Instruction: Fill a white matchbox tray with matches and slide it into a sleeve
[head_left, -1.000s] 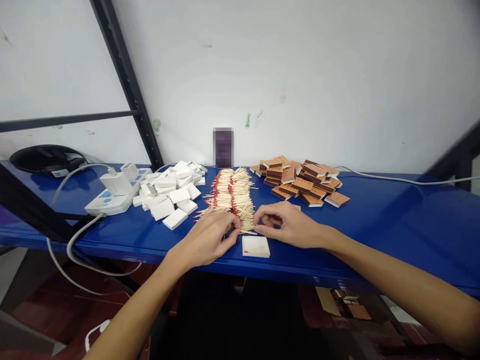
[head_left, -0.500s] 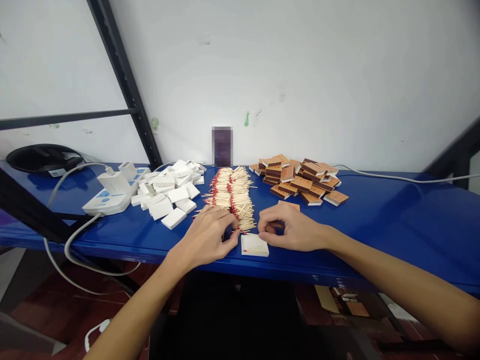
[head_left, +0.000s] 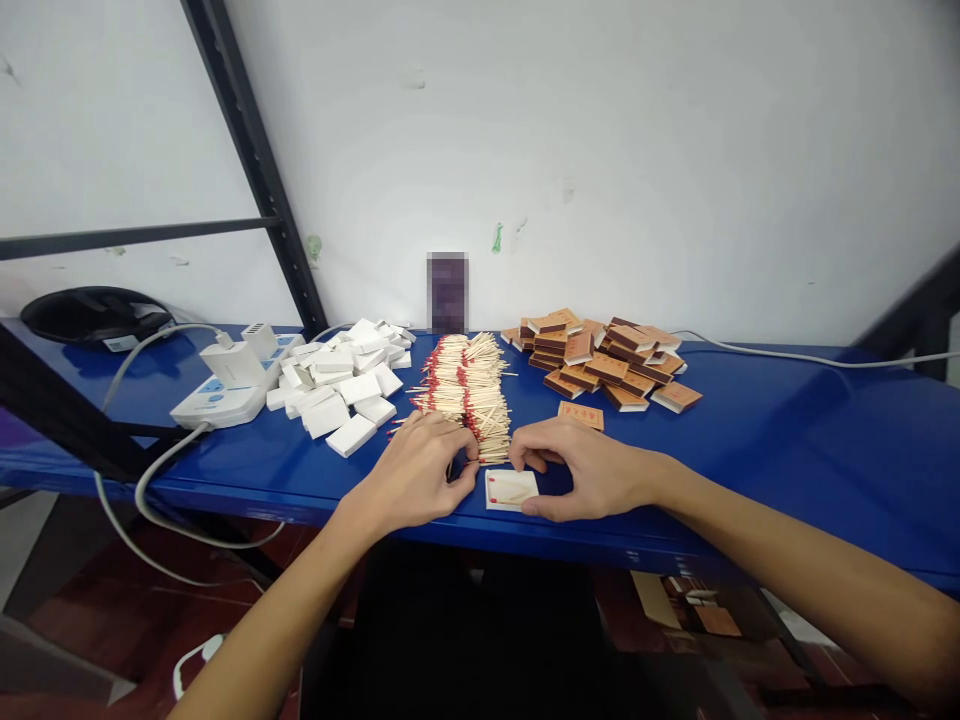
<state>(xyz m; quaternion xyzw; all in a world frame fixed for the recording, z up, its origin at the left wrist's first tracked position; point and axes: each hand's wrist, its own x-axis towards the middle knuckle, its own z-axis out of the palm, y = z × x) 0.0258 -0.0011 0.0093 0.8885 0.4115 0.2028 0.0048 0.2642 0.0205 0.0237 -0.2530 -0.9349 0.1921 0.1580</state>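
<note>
A white matchbox tray (head_left: 513, 478) lies near the front edge of the blue shelf, with a few red-headed matches inside. My right hand (head_left: 581, 468) straddles its right side. Its thumb is at the near edge and its fingers at the far edge, spread apart with nothing pinched between them. To the left, my left hand (head_left: 426, 465) rests by the near end of a long pile of matches (head_left: 480, 400). Thumb and forefinger are pinched together, apparently on a match whose red head shows at the fingertips. The curled palm hides its other fingers.
White trays (head_left: 352, 385) are heaped on the left, orange-brown matchbox sleeves (head_left: 604, 365) on the right. One sleeve (head_left: 581, 415) lies just behind my right hand. A power strip (head_left: 225, 395) with cables stands beside the black frame post (head_left: 259, 170). A pixelated dark rectangle (head_left: 448, 292) leans at the wall.
My right hand has opened from a pinch and its thumb has come down to the tray's near edge. More matches show in the tray. My left hand has barely moved.
</note>
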